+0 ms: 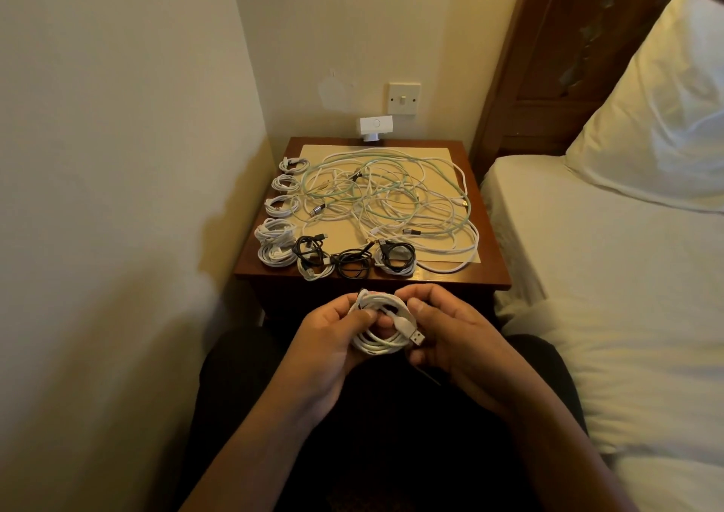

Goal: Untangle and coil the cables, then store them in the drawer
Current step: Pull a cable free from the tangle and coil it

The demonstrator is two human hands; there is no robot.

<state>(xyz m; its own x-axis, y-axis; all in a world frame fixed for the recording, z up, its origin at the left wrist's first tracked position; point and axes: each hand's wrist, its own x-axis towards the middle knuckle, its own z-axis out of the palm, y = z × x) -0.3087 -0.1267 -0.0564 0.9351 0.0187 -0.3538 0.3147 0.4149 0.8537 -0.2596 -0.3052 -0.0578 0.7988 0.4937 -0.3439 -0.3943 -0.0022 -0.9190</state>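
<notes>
I see both hands low in the head view, just in front of the tabletop's near edge, sharing one white coil (372,345) of smooth, round cable wound into several loose loops. My left hand (333,335) has its grip clasped on the coil's left side, thumb lying across the strands and fingers curled behind them. My right hand (454,339) pinches the coil's upper right with thumb and curled fingers. A flat metal USB plug (417,337) sticks out from the loops toward the right palm.

The tabletop (494,254) is glossy, reddish-brown wood, square, set into a corner of cream walls. A pale, matte rectangular mat (431,154) covers most of it. Across the mat sprawls a loose tangle (391,198) of thin white and pale green cables, crossing one another in wide loops, with a few small metallic plugs showing among them. Down the left edge lies a row of white bundles (279,205), each wound tight and oval. Along the front edge lie black coils (354,262), some touching or overlapping white ones.

At the back edge stands a small white box-shaped device (376,124) on a short foot, below a square wall switch (404,98). To the right, just beside the tabletop, is a bed (587,256) with a soft, creased cream sheet, a plump pillow (658,119) and a carved dark wooden headboard (548,60).
</notes>
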